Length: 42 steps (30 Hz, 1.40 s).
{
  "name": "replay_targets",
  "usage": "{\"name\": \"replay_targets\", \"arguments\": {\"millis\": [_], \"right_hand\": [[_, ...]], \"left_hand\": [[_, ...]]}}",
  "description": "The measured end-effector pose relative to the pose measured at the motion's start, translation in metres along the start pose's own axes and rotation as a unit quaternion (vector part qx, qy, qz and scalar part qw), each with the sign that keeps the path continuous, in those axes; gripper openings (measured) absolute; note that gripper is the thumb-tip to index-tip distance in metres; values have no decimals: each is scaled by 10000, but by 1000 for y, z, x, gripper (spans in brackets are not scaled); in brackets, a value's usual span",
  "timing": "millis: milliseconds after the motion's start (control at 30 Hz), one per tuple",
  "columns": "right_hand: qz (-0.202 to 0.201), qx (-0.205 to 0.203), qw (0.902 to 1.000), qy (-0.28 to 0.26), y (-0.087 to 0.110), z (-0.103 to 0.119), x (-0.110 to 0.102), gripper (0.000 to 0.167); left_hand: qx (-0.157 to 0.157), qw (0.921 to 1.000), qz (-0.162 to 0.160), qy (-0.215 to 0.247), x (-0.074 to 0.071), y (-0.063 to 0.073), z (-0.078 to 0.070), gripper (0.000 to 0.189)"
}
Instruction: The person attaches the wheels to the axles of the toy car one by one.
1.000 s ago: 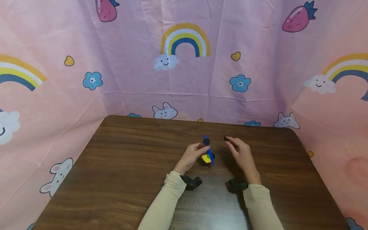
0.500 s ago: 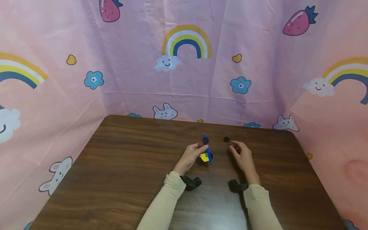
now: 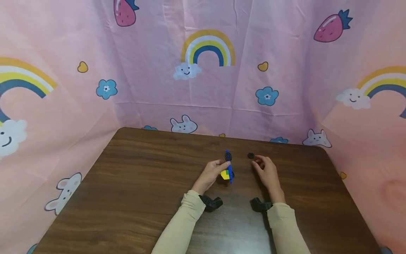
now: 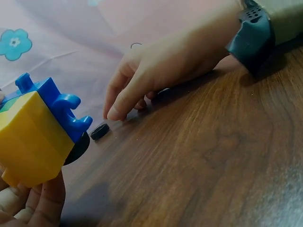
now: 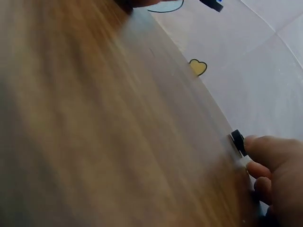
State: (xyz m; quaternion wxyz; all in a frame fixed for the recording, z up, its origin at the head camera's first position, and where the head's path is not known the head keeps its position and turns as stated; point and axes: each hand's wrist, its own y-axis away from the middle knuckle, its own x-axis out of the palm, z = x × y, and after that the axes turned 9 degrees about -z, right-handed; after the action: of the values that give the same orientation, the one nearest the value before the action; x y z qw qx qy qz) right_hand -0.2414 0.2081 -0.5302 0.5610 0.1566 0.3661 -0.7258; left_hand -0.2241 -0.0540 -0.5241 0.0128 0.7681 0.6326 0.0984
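Note:
My left hand (image 3: 207,175) grips a toy block vehicle, its thumb across the blue base (image 3: 230,168). Black wheels show on the vehicle, one at the far end (image 3: 228,156). In the left wrist view a yellow block (image 4: 35,137) faces the camera, beside the blue base with its hooked end (image 4: 71,111). A loose black wheel (image 3: 251,155) lies on the tabletop to the right of the vehicle. My right hand (image 3: 268,173) is just beside that wheel, thumb and fingers parted and holding nothing; in the left wrist view a small gap separates its fingertips from the wheel (image 4: 100,132).
The brown wooden table (image 3: 142,169) ends at a back edge a short way beyond both hands. Behind it hangs a pink and lilac cloth (image 3: 152,81) with printed rainbows and flowers. Dark camera mounts (image 3: 211,203) sit on both wrists.
My right hand has let go of the black wheel it was pinching, leaving it on the table, and has drawn back slightly. The left hand still grips the vehicle, which has turned slightly.

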Motion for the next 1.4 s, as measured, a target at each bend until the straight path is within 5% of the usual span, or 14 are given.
{"name": "replay_targets", "arguments": {"millis": [333,1400], "right_hand": [[483,-200,9982,282,-9,-9,-7,45],[1390,-870,9858,364,-48,-31,-18,46]], "left_hand": [[62,9999,69,-76,-1,2,1,50],[13,9996,69,-259,-1,2,1,45]]}}
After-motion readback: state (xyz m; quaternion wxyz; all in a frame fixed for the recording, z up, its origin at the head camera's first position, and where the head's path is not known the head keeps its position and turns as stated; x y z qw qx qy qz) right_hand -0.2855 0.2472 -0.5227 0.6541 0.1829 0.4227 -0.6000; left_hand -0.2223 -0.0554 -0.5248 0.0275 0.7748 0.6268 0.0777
